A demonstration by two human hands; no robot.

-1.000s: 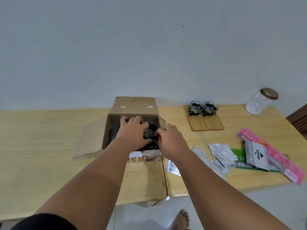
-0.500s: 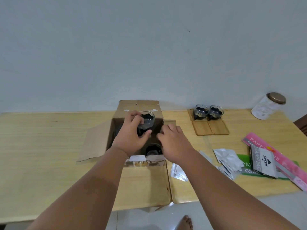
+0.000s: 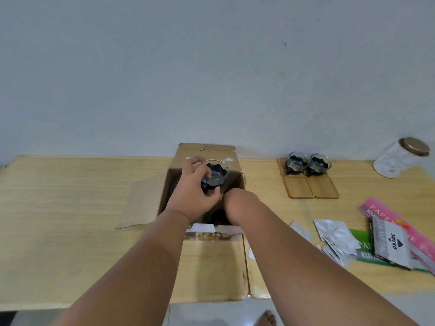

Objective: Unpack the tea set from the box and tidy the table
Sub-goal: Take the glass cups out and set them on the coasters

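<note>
An open cardboard box (image 3: 207, 152) stands on the wooden table (image 3: 70, 208) near the wall. My left hand (image 3: 191, 194) holds a small glass cup with a dark holder (image 3: 216, 175) just above the box's opening. My right hand (image 3: 235, 200) is bent down into the box; its fingers are hidden behind the wrist and the box wall. Another dark item (image 3: 216, 216) shows inside the box. Two matching glass cups (image 3: 297, 162) (image 3: 319, 163) stand on wooden coasters to the right, with two bare coasters (image 3: 299, 190) (image 3: 326, 190) in front of them.
A glass jar with a brown lid (image 3: 400, 158) sits at the far right. Silver sachets (image 3: 334, 234), a stamp pad box (image 3: 392, 243), a pink pack (image 3: 400, 222) and a green pack (image 3: 360, 238) lie at the right front. The box's left flap (image 3: 141, 203) lies flat on the table.
My left hand has lifted a glass cup out of the box and raised it higher. My right hand has dipped deeper into the box, out of sight.
</note>
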